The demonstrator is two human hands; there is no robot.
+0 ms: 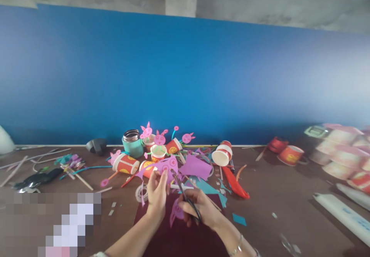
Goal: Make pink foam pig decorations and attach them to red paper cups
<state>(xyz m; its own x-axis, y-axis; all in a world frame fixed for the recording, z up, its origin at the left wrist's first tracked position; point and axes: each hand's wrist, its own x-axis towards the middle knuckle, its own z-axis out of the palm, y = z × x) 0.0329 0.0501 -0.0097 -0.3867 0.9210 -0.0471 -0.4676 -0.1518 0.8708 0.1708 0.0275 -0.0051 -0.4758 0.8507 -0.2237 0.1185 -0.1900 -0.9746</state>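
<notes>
My left hand pinches a sheet of purple paper with round shapes drawn on it in pink. In my right hand is a pair of scissors, its fingers through the handles and the blades pointing up and left at the paper's edge. Whether the blades touch the paper I cannot tell. Below my hands, a purple cut-out of an animal head lies on a dark red sheet, partly covered by my right hand. Another purple sheet lies just behind.
Paper cups with pink animal heads stand and lie behind my hands. A teal jar stands at the back. Right of centre are a red spoon-shaped piece and a tipped cup. Stacked cups are at far right. A tape roll lies left.
</notes>
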